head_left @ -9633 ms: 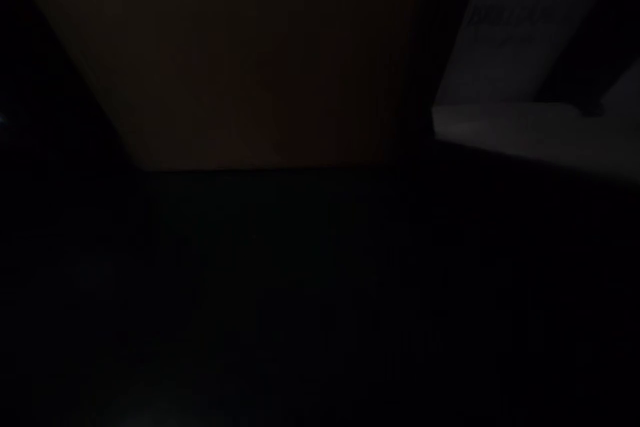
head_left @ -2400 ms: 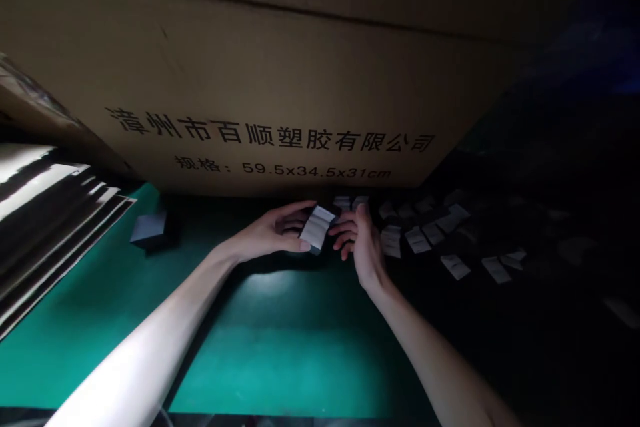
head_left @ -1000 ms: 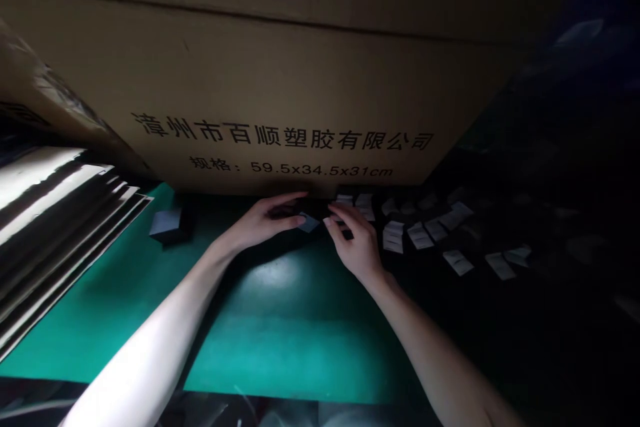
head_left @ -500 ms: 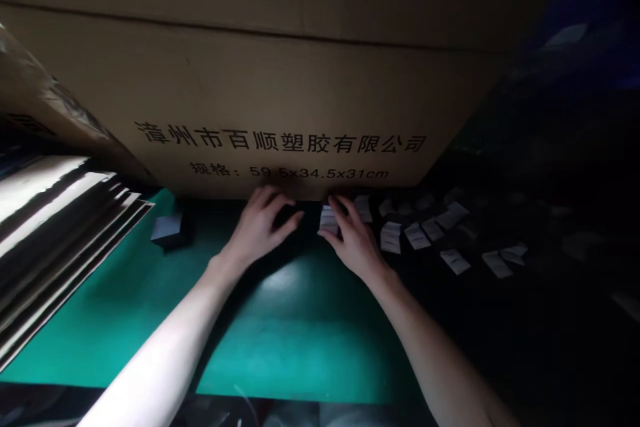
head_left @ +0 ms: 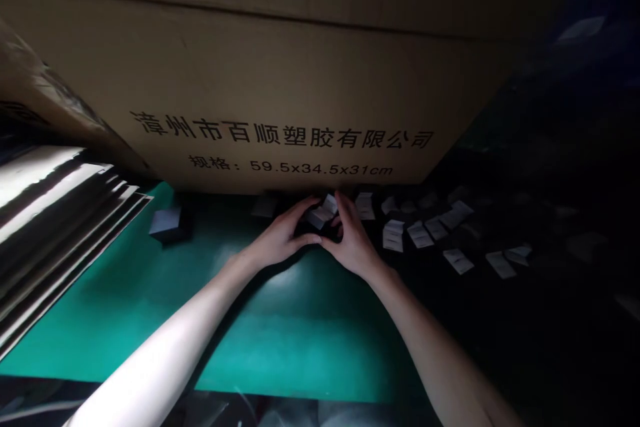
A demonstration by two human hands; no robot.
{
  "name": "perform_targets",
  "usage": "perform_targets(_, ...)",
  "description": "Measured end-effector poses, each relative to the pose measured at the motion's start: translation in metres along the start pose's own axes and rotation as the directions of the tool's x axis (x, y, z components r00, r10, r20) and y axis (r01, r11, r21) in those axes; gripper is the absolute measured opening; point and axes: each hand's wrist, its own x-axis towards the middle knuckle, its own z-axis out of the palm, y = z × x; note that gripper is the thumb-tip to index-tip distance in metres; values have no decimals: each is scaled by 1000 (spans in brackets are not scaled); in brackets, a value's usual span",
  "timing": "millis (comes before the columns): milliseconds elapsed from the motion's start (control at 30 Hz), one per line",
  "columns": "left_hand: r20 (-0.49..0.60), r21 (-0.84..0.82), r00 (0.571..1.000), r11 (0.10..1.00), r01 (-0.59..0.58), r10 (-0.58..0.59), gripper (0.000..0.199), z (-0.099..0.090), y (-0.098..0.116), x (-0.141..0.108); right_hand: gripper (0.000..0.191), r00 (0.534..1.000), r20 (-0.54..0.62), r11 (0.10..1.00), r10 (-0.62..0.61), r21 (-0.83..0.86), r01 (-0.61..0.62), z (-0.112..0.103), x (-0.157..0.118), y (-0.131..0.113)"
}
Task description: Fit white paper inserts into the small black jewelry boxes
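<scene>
A small folded white paper leaflet [head_left: 321, 213] is between my two hands, tilted, near the foot of the big carton. My left hand [head_left: 287, 235] curves round its left side, thumb and fingers bent toward it. From the other side my right hand [head_left: 351, 238] has its fingers closed in on the paper, and the two thumb tips meet in front. Just left of my left hand lies a dim, dark flat piece [head_left: 265, 205]. Right of my right hand are several similar folded leaflets [head_left: 393, 236], one [head_left: 365, 205] close to its fingertips.
A large printed cardboard carton [head_left: 280, 93] rises at the back of the green mat [head_left: 280, 347]. A stack of sheets or boards [head_left: 60, 227] slants along the left. A small dark box [head_left: 166, 224] sits beside it. The right side is very dark.
My left hand has moved right to the leaflet and meets my right hand there. The leaflet has shifted slightly left and tilted. The dark piece left of my left hand is uncovered.
</scene>
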Motion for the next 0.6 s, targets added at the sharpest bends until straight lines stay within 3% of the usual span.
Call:
perform_targets(167,-58,-139,987,980,140,-149,77,1,8,2,83,999,-38,999,-1,44,3,-4,1,-4)
perform_targets(300,-2,-255,976,944,211,-219,90,-1,10,2,75,996,-65,989,55,141,-45,-8,2,-7)
perform_targets(467,58,-356,965,898,258,-255,96,-3,9,0,56,948,-177,917,264,350,-190,-8,8,-3)
perform_targets(600,84,-298,972,925,236,-221,99,-3,8,-1,46,920,-58,842,389,429,-329,-10,10,-4)
